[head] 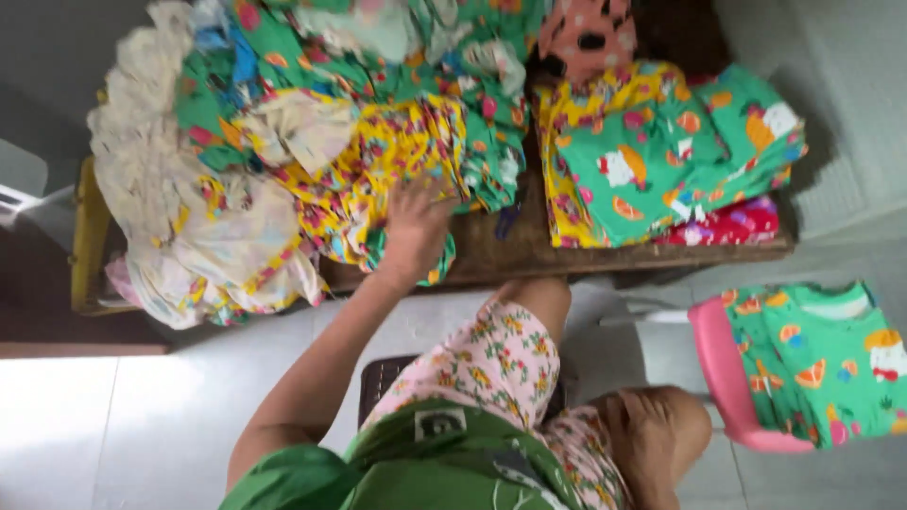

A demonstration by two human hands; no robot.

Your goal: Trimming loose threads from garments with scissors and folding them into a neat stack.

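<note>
Yellow floral cloth (378, 161) heaped on the wooden counter (529, 250) lies under the left hand (416, 231), fingers spread flat — sorting looks underway; right hand (652, 430) rests loosely curled on a knee.

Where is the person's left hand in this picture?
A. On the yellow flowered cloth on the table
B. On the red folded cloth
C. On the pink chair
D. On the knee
A: the left hand lies on the yellow flowered cloth; the right hand rests on the knee.
</note>
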